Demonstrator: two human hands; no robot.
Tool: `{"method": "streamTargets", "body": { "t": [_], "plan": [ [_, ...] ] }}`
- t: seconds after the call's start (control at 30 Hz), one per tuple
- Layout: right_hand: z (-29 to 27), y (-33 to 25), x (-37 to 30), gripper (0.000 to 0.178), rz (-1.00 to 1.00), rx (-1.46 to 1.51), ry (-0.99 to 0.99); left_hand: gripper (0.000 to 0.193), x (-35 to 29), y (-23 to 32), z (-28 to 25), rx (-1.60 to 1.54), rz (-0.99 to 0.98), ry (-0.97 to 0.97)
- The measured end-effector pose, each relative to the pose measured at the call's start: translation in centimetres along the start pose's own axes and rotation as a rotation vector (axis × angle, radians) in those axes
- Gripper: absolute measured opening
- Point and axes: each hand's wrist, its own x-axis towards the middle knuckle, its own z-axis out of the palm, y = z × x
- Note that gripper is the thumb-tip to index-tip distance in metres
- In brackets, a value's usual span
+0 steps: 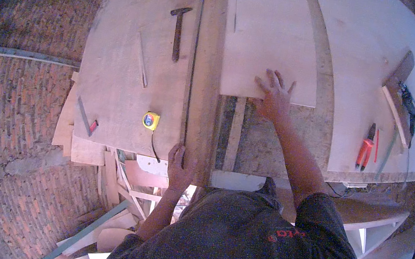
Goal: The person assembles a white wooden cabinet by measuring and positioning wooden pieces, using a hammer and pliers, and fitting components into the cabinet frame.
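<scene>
**2 hands braced on plywood at the workbench**

2 hands rest on the bench. The right hand lies flat with fingers spread, pressing the near edge of a pale plywood panel that sits at the middle of the workbench. The left hand curls over the near end of a long upright board, just left of the panel, fingers wrapped on its edge. A yellow tape measure lies just beside that hand (blade trailing toward it). A hammer lies farther off on the left sheet; orange-handled pliers lie well to the right.
</scene>
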Motion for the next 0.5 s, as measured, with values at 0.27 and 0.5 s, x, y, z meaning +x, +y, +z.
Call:
{"method": "streamTargets", "body": {
  "t": [0.27, 0.5],
  "plan": [
    [-0.1, 0.4, 4.7, 0.070, 0.056, -0.044, -0.026, 0.063, 0.4, 0.2, -0.9, 0.041, 0.047, -0.050],
    [-0.1, 1.1, 7.8, 0.072, 0.091, -0.039, -0.073, 0.069, 0.4, 0.0, -1.3, 0.045, 0.000, -0.090]
  ]
}}
